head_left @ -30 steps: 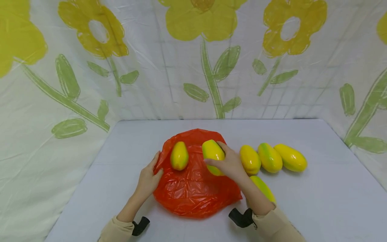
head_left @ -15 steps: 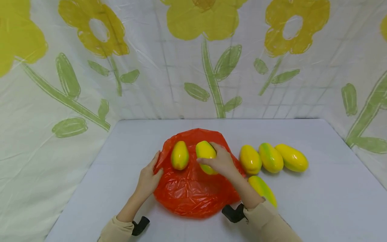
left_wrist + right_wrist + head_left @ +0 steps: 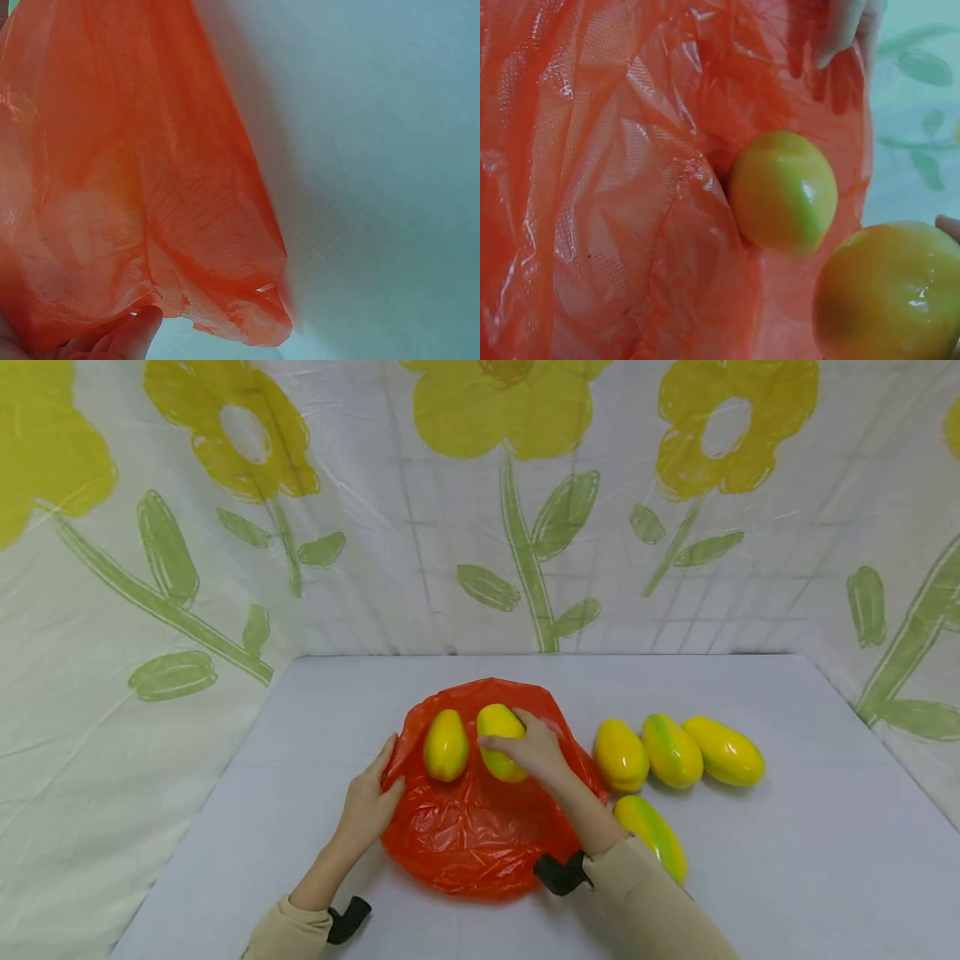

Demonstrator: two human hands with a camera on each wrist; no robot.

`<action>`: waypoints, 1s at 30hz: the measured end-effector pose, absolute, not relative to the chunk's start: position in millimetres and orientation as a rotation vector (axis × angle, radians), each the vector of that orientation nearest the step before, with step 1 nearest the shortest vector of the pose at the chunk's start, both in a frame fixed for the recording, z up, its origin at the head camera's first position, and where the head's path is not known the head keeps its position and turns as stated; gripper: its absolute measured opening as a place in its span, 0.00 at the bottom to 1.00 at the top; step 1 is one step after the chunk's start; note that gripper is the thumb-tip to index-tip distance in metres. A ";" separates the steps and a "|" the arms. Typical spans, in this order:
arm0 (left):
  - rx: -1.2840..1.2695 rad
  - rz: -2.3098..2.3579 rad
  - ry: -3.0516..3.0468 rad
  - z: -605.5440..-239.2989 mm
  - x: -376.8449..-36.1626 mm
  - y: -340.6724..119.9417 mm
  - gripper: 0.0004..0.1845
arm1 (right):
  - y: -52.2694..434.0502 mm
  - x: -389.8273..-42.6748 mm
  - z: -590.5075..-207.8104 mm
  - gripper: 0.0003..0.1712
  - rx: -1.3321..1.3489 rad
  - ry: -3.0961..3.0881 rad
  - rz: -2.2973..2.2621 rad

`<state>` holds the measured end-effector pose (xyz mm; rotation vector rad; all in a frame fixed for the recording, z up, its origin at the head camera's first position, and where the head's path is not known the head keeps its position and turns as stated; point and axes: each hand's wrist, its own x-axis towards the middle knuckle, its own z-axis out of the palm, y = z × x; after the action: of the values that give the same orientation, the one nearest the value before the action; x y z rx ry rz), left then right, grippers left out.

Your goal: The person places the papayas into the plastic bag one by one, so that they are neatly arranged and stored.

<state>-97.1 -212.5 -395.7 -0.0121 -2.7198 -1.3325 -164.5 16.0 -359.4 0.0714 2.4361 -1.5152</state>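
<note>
Held fruit: a yellow-green oval plastic papaya [image 3: 498,752] is gripped from its right by the right hand [image 3: 534,747], fingers curled round it, long axis toward the tabletop's far edge.
Neighbour: a second yellow-green papaya [image 3: 446,744] lies just left, parallel.
Bag: the crumpled orange plastic bag [image 3: 480,827] is pinched at its left edge by the left hand [image 3: 367,806].
Spare fruit: four yellow papayas [image 3: 667,752] lie toward the right edge.

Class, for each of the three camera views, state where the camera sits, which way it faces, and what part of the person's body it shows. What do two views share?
Head: looks forward and down at the table; both forearms, left hand, right hand.
Left wrist: faces the orange bag; fingertips only.
Right wrist: faces two mangoes, resting mango and held mango; fingertips.
Shared: all show the bag.
</note>
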 end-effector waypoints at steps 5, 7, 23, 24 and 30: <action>-0.010 -1.338 -2.723 -395.7 -96.7 -212.6 0.33 | 7.0 -171.7 -366.1 0.44 0.113 2.322 -1.631; -0.010 -1.338 -2.723 -395.5 -96.5 -212.6 0.33 | 3.8 -173.8 -368.9 0.42 0.117 2.260 -1.689; -0.009 -1.319 -2.724 -396.3 -97.3 -212.0 0.33 | -9.3 -178.8 -399.3 0.40 0.265 2.101 -1.845; -0.006 -1.321 -2.724 -396.4 -97.4 -212.1 0.33 | -10.1 -179.0 -400.6 0.41 0.258 2.127 -1.832; 0.008 -1.321 -2.730 -396.0 -97.9 -212.3 0.33 | -15.8 -180.0 -407.1 0.44 0.207 2.308 -1.724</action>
<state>-97.9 -212.3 -396.0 0.0077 -2.7297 -1.3215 -180.0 -15.8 -407.1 0.2075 2.3080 -1.7239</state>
